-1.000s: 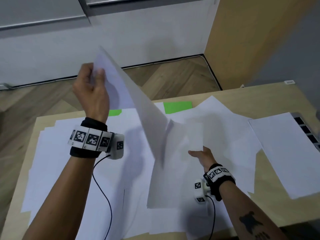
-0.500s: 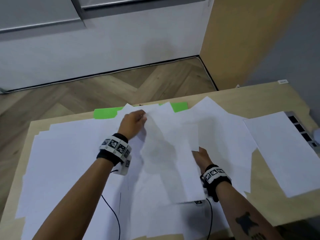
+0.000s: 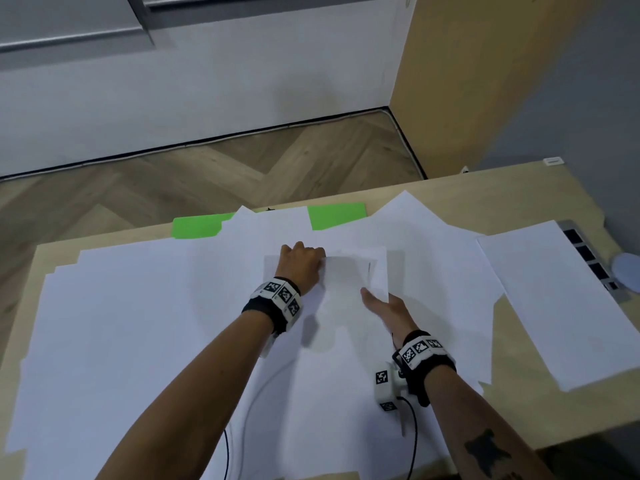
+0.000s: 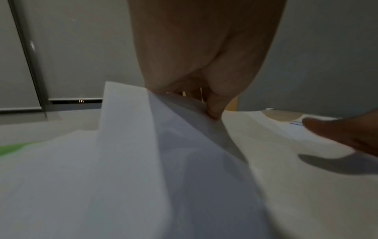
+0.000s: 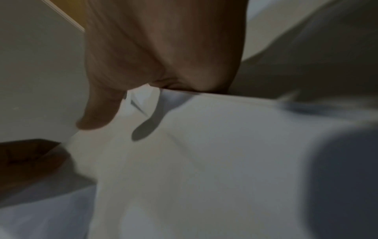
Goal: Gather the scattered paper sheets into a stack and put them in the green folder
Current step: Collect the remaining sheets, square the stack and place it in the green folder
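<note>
White paper everywhere on the head view: loose sheets (image 3: 145, 323) spread over most of the wooden table (image 3: 519, 188), one more sheet (image 3: 561, 299) lying apart at the right. Green folder (image 3: 337, 216) at the far edge, mostly buried, only two strips of it showing. Left hand (image 3: 301, 266) fingers curled, pinching the left edge of a small raised bundle (image 3: 353, 275) at the middle of the spread. Right hand (image 3: 386, 308) at the bundle's near right corner, thumb on top, fingers hidden beneath, so probably gripping it.

From the left wrist: thumb (image 4: 213, 105) and curled fingers clamped on a lifted edge of paper (image 4: 155, 129), several layers fanning out below; a green sliver (image 4: 12, 148) low at the left; the other hand's fingers (image 4: 343, 134) coming in from the right.

From the right wrist: blurred and dim. Thumb (image 5: 98, 113) hanging free over white paper (image 5: 204, 161), palm resting against a paper edge; the fingers' closure not to be told from here.

To do this step well, probably: keep both pinches light, tap the bundle's edges square on the table, sweep outlying sheets in under it rather than on top askew, and uncover the folder before trying to load it.
</note>
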